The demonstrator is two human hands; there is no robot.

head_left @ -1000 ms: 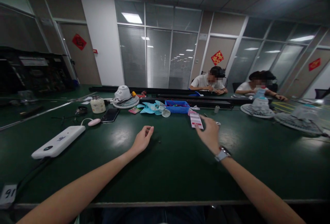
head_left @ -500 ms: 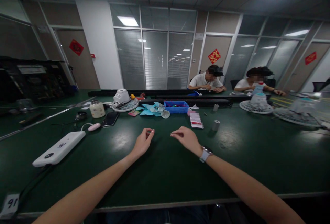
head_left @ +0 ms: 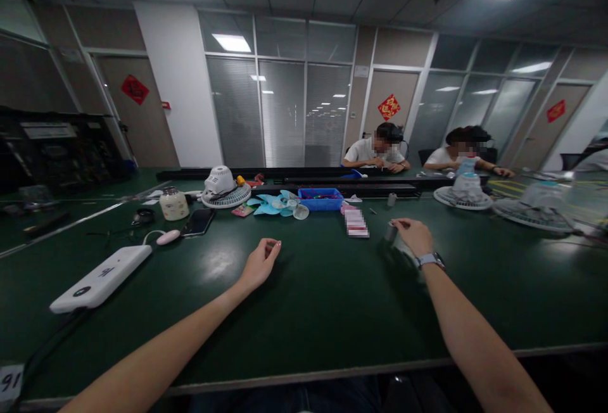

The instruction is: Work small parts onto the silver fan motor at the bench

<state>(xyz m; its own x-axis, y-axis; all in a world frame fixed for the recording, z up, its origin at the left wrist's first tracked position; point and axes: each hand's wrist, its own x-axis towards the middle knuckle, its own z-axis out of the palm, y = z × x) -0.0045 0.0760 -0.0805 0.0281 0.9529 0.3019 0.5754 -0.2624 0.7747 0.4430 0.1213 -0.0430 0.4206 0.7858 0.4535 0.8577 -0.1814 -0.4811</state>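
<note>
My left hand [head_left: 259, 264] rests on the green table [head_left: 308, 299] with its fingers curled; whether it pinches something small I cannot tell. My right hand [head_left: 415, 236], with a watch on the wrist, reaches to the right and closes its fingers around a small grey cylinder [head_left: 390, 231] standing on the table. A pink and white card [head_left: 355, 222] lies just left of that cylinder. A second small grey cylinder [head_left: 391, 199] stands farther back.
A white power bank [head_left: 101, 277], pink mouse-like item [head_left: 168, 237], phone [head_left: 196, 223], cream jar [head_left: 173, 204], white fan motor on a grille [head_left: 223, 187], blue fan blade [head_left: 275, 203] and blue tray [head_left: 322, 199] lie ahead. Two people sit opposite; fan grilles [head_left: 463, 197] stand right.
My right hand swung from the card toward my left hand, then out right onto the grey cylinder. My left hand stayed put. The view shifted slightly.
</note>
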